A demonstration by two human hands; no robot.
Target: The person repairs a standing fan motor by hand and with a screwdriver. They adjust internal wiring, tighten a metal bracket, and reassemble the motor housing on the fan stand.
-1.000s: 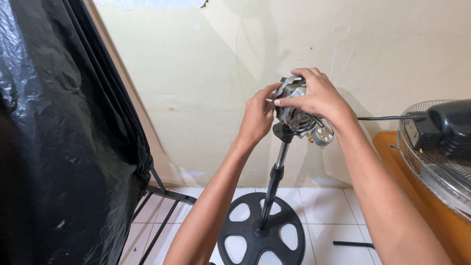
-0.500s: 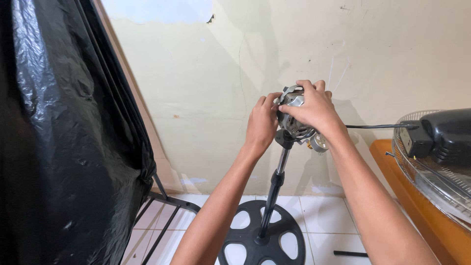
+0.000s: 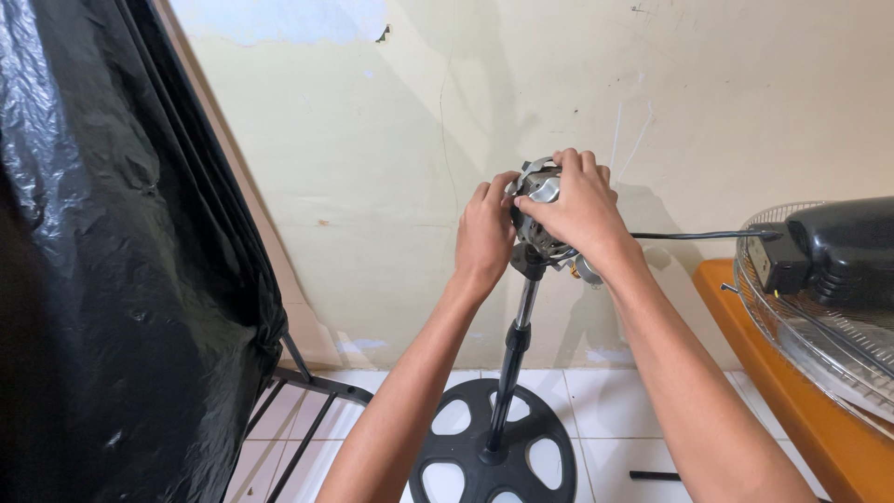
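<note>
Two bare hands are closing around a small metal fan motor that is sitting on top of a black stand pole, a little right of the frame's centre. The left hand is pressing against the motor from its 9 o'clock side, its fingers curled close together and touching the housing, the thumb hidden behind the palm. The right hand is draping over the motor from 2 o'clock, its fingers bent over the top and front of the housing, with the fingertips pinching a shiny silver part at the motor's upper face; exactly how tightly they are gripping cannot be told. Both forearms are rising from the bottom edge toward the motor. The pole is running down at 6 o'clock from the motor to a round black spoked base that is resting on the white tiled floor. A black cable is stretching from the motor toward 3 o'clock, reaching a black fan housing and wire grille that are lying on an orange desk. At 9 o'clock, black plastic sheeting is hanging over a dark metal frame. Behind everything, a cream wall is filling the background.
</note>
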